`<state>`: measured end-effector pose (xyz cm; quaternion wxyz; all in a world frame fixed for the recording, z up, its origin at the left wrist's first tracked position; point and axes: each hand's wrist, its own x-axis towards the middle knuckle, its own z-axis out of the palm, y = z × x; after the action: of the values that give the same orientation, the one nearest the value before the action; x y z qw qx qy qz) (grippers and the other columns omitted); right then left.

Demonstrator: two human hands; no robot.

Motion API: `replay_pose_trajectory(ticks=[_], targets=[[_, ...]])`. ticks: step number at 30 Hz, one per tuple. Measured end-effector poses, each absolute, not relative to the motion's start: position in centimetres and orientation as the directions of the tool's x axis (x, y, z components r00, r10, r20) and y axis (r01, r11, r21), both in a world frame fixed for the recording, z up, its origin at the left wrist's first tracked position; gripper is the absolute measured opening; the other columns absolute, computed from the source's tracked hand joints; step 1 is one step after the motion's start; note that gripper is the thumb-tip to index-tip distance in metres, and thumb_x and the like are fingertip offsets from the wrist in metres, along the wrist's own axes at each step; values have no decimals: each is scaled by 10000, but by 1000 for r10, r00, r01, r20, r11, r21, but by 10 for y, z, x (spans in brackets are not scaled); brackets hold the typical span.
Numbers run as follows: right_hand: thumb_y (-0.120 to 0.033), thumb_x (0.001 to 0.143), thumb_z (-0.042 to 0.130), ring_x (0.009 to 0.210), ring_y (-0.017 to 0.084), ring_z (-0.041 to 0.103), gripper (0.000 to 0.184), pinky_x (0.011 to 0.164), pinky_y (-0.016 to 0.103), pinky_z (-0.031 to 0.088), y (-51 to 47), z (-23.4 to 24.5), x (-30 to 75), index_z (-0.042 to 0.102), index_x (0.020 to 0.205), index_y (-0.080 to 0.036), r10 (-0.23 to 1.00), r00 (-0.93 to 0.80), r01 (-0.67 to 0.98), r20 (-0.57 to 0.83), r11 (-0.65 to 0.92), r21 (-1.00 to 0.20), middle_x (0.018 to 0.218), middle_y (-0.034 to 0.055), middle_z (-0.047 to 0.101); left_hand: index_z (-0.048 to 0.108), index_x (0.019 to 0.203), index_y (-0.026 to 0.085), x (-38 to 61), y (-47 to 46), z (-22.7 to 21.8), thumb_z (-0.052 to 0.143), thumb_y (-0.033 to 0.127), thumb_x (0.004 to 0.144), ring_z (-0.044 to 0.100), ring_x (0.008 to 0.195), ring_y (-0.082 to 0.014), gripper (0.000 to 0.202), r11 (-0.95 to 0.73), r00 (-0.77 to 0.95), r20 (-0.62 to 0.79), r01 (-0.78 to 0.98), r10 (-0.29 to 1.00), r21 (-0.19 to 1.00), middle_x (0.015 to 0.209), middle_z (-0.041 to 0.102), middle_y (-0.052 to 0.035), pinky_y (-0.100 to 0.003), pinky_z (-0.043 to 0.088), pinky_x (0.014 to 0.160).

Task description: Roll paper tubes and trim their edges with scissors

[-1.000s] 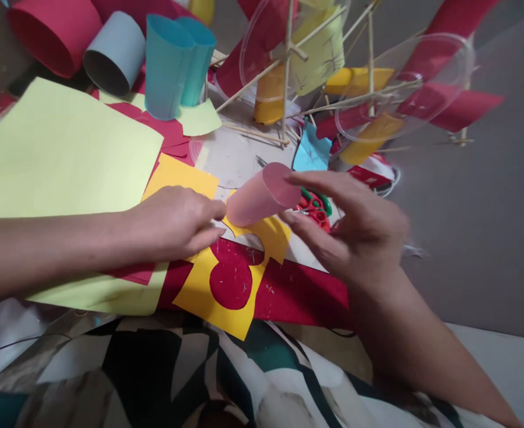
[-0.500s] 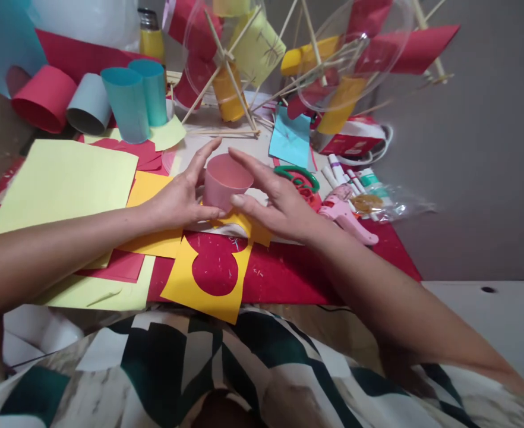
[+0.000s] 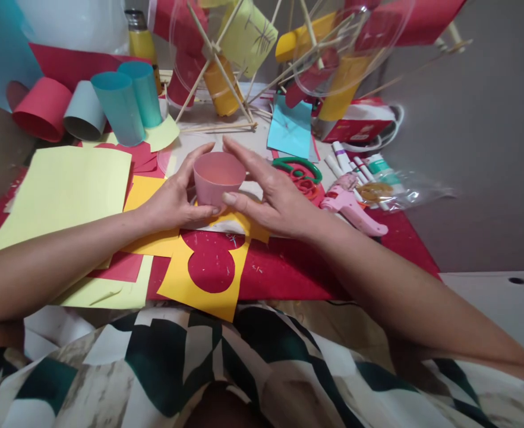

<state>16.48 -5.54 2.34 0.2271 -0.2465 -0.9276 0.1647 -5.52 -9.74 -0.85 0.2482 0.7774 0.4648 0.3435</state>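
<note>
A pink paper cylinder [image 3: 217, 175] stands upright on the work surface, its open end facing up. My left hand [image 3: 175, 196] cups its left side, thumb low against the wall and fingers curved round the back. My right hand [image 3: 273, 193] cups the right side the same way, with the forefinger reaching over the far rim. Both hands press on the cylinder. Under it lies a yellow sheet [image 3: 199, 279] with a round shape cut out, showing red paper [image 3: 289, 273] beneath.
Pale green sheets [image 3: 61, 190] lie at left. Teal [image 3: 122, 104], grey [image 3: 81, 113] and red [image 3: 41, 110] paper tubes stand behind. Scissors [image 3: 300, 175], a pink glue gun [image 3: 351, 205] and markers [image 3: 351, 163] lie at right. A stick-and-plastic model [image 3: 262, 53] rises at the back.
The pink cylinder went from lying tilted between my hands to standing upright. Both hands closed in round it and the view shifted back, showing more of the table's right side.
</note>
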Motion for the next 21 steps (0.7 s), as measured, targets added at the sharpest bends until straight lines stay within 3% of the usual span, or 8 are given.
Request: replay_pose_trajectory(ticks=[3, 5, 7, 10, 14, 17, 21], targets=[[-459, 1031, 417, 1474, 282, 420, 658, 1163, 500, 432, -58, 44, 162, 189, 1631, -313, 544, -735, 415, 405, 833, -365, 1672, 50, 325, 143, 1601, 236, -57, -98, -6, 781, 378, 765, 322, 1495, -405, 1062, -415, 362, 264, 448, 894, 792, 1645, 248, -200, -588, 350, 1173], [-501, 1036, 386, 1508, 271, 364, 632, 1210, 494, 362, -58, 58, 156, 261, 1613, -273, 487, -748, 376, 452, 871, -316, 1664, 50, 344, 164, 1602, 248, -60, -97, -1, 845, 385, 692, 192, 1539, -438, 1145, -388, 377, 250, 352, 892, 852, 1668, 197, -167, -597, 289, 1202], [-545, 1037, 348, 1542, 256, 295, 634, 1242, 479, 300, -55, 67, 146, 343, 1580, -217, 414, -780, 333, 469, 909, -249, 1651, 81, 364, 242, 1583, 255, -65, -96, 6, 871, 341, 654, 170, 1546, -436, 1125, -328, 360, 219, 277, 907, 903, 1651, 256, -139, -571, 290, 1215], [-573, 1035, 340, 1546, 271, 281, 652, 1234, 511, 290, -49, 67, 129, 364, 1571, -202, 358, -837, 324, 414, 934, -151, 1661, 113, 336, 414, 1493, 242, -75, -92, 17, 831, 195, 655, 397, 1457, -380, 938, -210, 308, 149, 175, 940, 962, 1504, 487, -122, -506, 401, 1172], [-588, 1020, 384, 1445, 355, 429, 710, 1159, 560, 372, -43, 47, 114, 414, 1534, -100, 363, -899, 348, 244, 932, -105, 1577, 203, 449, 554, 1333, 192, -85, -83, 16, 715, 51, 692, 633, 1185, -245, 676, -99, 181, 97, 1, 979, 995, 1203, 677, -91, -384, 508, 1047], [-649, 1004, 361, 1419, 389, 447, 766, 1136, 598, 380, -43, 42, 112, 396, 1548, -110, 392, -900, 376, 189, 919, -115, 1570, 206, 457, 576, 1279, 165, -84, -78, 6, 667, 12, 731, 683, 967, -170, 576, -6, 82, 11, -71, 997, 997, 1018, 705, -61, -306, 544, 905], [-692, 1005, 277, 1467, 361, 397, 776, 1177, 575, 340, -46, 65, 120, 347, 1580, -176, 364, -915, 341, 173, 928, -147, 1625, 144, 397, 617, 1201, 182, -81, -77, 1, 612, -15, 742, 684, 870, -139, 500, 39, 23, -37, -106, 999, 994, 959, 696, -39, -239, 533, 771]])
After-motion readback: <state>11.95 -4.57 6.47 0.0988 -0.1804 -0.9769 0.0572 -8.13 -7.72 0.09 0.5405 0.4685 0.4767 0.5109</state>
